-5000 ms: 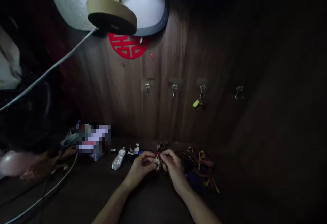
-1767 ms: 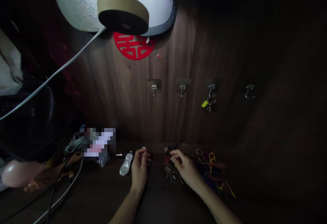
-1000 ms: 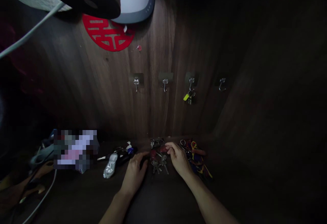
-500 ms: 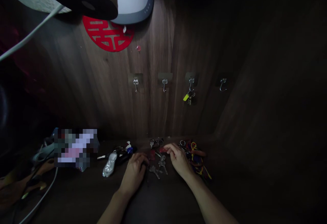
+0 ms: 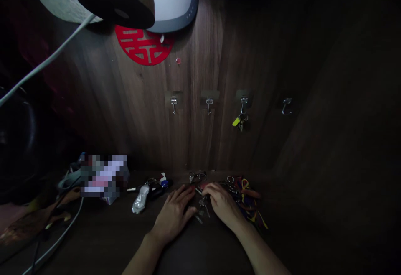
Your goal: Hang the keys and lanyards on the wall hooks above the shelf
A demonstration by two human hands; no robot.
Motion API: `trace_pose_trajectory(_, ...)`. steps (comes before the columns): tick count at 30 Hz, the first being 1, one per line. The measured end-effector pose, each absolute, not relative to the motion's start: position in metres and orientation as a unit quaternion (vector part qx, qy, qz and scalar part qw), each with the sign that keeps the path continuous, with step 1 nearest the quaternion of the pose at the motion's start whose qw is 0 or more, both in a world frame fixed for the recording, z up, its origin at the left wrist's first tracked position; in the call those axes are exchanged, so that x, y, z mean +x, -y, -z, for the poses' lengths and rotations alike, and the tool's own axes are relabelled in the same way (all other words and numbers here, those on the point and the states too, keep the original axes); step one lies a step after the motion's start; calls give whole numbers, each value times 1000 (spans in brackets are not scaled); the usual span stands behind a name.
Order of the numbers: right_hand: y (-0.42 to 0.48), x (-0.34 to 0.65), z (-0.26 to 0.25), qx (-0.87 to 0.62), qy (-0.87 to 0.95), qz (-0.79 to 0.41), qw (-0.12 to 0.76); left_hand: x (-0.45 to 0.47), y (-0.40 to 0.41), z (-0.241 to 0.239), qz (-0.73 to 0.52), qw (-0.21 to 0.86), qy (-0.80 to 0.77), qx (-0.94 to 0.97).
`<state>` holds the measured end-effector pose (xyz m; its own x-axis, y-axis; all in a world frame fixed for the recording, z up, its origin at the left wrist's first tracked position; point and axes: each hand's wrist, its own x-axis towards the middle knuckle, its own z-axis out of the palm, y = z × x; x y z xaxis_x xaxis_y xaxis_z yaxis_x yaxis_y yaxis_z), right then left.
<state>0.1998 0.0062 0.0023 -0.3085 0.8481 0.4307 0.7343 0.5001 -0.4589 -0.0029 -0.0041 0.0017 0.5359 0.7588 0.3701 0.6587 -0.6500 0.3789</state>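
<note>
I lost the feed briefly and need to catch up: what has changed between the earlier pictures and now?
Five seconds ago both hands held keys between them; now keys lie on the surface. In the last half second, the left hand moved right, spreading over their left side. The right hand stays at their right. The yellow tag still hangs at the third hook.

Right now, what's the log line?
left hand: at keys, grip unclear | right hand: at keys, grip unclear | yellow tag: hanging below third hook from left | red emblem: on wall
</note>
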Motion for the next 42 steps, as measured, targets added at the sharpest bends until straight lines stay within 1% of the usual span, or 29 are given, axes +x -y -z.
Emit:
trace_pose_trajectory(3, -5, 200, -4, -497, 810, -91, 296, -3, 7, -5, -260, 90, -410, 870)
trace_pose_trajectory(6, -4, 201, -7, -494, 814, -103, 289, -4, 10, -6, -294, 82, -408, 861)
trace_pose_trajectory(10, -2, 202, -11, -506, 816, -112, 256, -6, 12, -6, -332, 66, -415, 845)
trace_pose_trajectory(15, -3, 204, -11, -521, 816, -107, 225, -6, 12, -10, -324, 58, -437, 837)
trace_pose_trajectory(18, -3, 206, -10, -520, 816, -95, 232, -8, 11, -10, -329, 64, -466, 819)
trace_pose_trajectory(22, -5, 208, -9, -513, 817, -87, 250, -14, 6, -7, -372, 86, -527, 759)
trace_pose_trajectory(25, -5, 211, -10, -509, 814, -100, 262, -16, 5, -7, -398, 93, -544, 733)
trace_pose_trajectory(27, -4, 213, -13, -502, 814, -113, 270, -15, 8, -9, -388, 90, -531, 748)
trace_pose_trajectory(31, -1, 216, -20, -481, 828, -130, 258, -10, 15, -13, -324, 90, -456, 824)
trace_pose_trajectory(34, 2, 214, -22, -471, 835, -138, 250, -10, 13, -12, -320, 58, -470, 821)
trace_pose_trajectory(37, 3, 212, -21, -470, 835, -142, 249, -15, 5, -6, -351, -12, -522, 777)
trace_pose_trajectory(39, 3, 210, -21, -476, 832, -140, 248, -18, 1, -1, -351, -58, -545, 760)
trace_pose_trajectory(40, 3, 210, -21, -479, 831, -139, 248, -18, 0, 1, -343, -67, -548, 760)
trace_pose_trajectory(42, 3, 210, -22, -479, 830, -141, 248, -18, 1, 2, -323, -53, -545, 772)
